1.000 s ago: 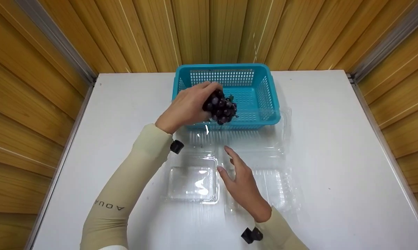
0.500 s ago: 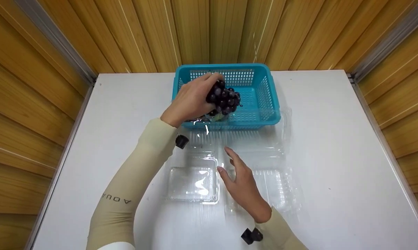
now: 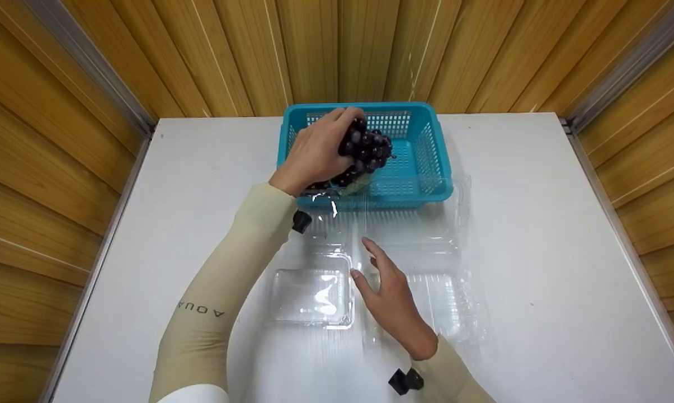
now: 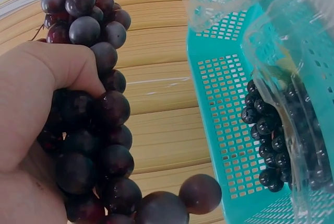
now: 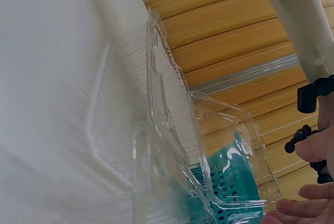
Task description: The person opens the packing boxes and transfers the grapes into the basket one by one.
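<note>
My left hand (image 3: 317, 148) grips a bunch of dark purple grapes (image 3: 369, 146) over the left side of a teal plastic basket (image 3: 442, 168). In the left wrist view the thumb presses against the grapes (image 4: 115, 108), and the bunch hangs down past the hand. More grapes (image 4: 269, 125) lie in the basket, partly behind clear plastic. My right hand (image 3: 392, 296) is held with thumb and fingers apart, holding nothing visible. It is over or beside the right one of two clear plastic clamshell containers (image 3: 446, 305); whether it touches the plastic is unclear.
The left clear container (image 3: 309, 296) stands beside the right one on the white table (image 3: 538, 235). Their raised clear lids (image 3: 412, 226) stand between the trays and the basket, overlapping its front edge. Wood-patterned panels (image 3: 364, 50) close off the back and sides.
My left hand has moved away from me and slightly right, carrying the bunch further over the basket. Other grapes in the basket have come into view below it. The right hand has stayed in place.
</note>
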Action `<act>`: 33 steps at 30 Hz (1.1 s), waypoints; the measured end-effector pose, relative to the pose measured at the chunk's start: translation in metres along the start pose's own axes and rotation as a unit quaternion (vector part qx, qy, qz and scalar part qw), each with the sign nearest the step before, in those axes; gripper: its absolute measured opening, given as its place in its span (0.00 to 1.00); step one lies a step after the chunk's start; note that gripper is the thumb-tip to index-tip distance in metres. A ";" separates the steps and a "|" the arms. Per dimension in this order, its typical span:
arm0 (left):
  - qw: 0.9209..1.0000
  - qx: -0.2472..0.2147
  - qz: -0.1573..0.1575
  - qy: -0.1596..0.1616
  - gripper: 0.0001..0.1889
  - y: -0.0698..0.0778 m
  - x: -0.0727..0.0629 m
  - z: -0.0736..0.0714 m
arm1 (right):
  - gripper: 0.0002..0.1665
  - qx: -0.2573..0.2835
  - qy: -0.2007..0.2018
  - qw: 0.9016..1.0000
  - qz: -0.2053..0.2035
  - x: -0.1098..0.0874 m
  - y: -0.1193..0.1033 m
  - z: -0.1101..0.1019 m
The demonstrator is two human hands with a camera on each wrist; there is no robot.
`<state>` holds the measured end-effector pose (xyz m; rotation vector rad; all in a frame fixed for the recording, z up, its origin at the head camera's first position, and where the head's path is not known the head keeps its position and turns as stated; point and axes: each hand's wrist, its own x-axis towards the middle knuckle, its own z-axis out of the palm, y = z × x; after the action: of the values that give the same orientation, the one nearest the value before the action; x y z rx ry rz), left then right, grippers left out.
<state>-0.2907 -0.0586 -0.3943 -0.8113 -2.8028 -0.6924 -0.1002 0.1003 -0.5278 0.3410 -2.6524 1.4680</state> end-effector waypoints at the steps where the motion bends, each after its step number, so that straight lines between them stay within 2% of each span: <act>1: 1.000 -0.001 -0.001 0.001 0.30 0.000 0.001 0.001 | 0.36 0.000 0.000 1.000 0.000 0.000 0.000 0.000; 13: 1.000 -0.002 -0.025 -0.015 0.32 0.002 0.017 0.014 | 0.36 -0.001 -0.003 1.000 0.004 -0.002 0.000 -0.001; 19: 0.999 0.005 -0.038 -0.020 0.33 0.005 0.024 0.027 | 0.37 0.000 -0.004 1.000 0.011 -0.002 -0.001 -0.001; 27: 0.999 0.008 -0.043 -0.030 0.27 0.007 0.028 0.043 | 0.37 -0.005 -0.004 1.000 0.015 -0.003 -0.001 -0.002; 33: 0.998 0.002 -0.046 -0.035 0.25 0.007 0.029 0.049 | 0.36 -0.012 0.002 1.000 0.004 -0.003 0.000 -0.002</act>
<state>-0.3120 -0.0164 -0.4271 -0.7244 -2.9180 -0.6862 -0.0968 0.1020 -0.5272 0.3253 -2.6699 1.4364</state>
